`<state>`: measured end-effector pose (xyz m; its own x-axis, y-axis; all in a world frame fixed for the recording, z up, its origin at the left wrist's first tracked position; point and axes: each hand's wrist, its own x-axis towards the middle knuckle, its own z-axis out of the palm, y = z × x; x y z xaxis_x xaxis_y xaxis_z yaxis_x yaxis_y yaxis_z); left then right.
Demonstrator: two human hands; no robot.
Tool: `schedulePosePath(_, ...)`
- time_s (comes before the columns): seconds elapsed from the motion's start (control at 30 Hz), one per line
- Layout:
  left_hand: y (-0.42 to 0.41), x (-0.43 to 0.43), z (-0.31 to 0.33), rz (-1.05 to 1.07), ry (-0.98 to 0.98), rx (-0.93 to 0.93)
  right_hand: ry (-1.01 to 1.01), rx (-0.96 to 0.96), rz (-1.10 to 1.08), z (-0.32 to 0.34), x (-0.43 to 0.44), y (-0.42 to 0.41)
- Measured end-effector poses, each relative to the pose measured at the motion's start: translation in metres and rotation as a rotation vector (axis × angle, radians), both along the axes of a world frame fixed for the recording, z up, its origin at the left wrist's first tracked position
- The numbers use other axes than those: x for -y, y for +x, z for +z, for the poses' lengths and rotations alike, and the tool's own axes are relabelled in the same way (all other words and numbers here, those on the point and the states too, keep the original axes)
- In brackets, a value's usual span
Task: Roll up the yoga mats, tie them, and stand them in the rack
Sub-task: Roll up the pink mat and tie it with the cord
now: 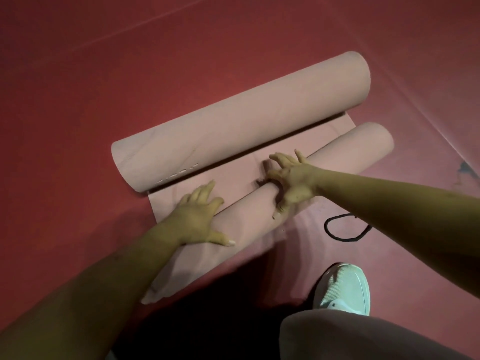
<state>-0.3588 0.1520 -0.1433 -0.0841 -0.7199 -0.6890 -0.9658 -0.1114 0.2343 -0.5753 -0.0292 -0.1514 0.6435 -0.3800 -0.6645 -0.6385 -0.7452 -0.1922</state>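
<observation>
Left hand (196, 220): laid flat, fingers straight, on the near roll (350, 149), centre-left.
Yoga mat (231, 178): partly rolled, seen mid-frame on the red floor (78, 113).
Right hand (292, 183): pressed on the same roll, fingers splayed.
Cord (327, 229): looped, right of centre.

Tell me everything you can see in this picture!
big mat roll: one, pink, far side, on the floor
small mat roll: one, pink, nearer, under both hands
flat mat strip: one, pink, between the two rolls
cord: one, black, looped on the floor right of the small roll
floor: one, red, under everything
shoe: one, pale, bottom right
trouser knee: one, light, bottom right
left hand: one, pressing the small roll
right hand: one, fingers spread over the small roll
</observation>
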Motion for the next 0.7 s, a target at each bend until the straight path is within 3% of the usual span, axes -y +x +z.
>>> schedulePosePath(0.2,0.044,0.016,0.004,0.076,-0.192,0.105,-0.25,0.128,-0.294,0.006,0.005,0.008)
schedulePosePath(0.3,0.04,0.02,0.003,0.106,-0.287,0.081,-0.31,0.121,-0.324,0.009,0.004,0.025)
schedulePosePath(0.4,0.02,0.023,0.005,0.209,-0.129,-0.168,-0.276,0.074,-0.276,0.014,0.01,0.035)
schedulePosePath(0.5,-0.001,0.028,0.006,0.145,0.172,-0.171,-0.202,0.044,-0.23,0.018,0.016,0.031)
schedulePosePath(0.7,-0.012,0.026,-0.003,0.163,0.045,-0.11,-0.143,0.096,-0.04,0.021,0.014,0.005)
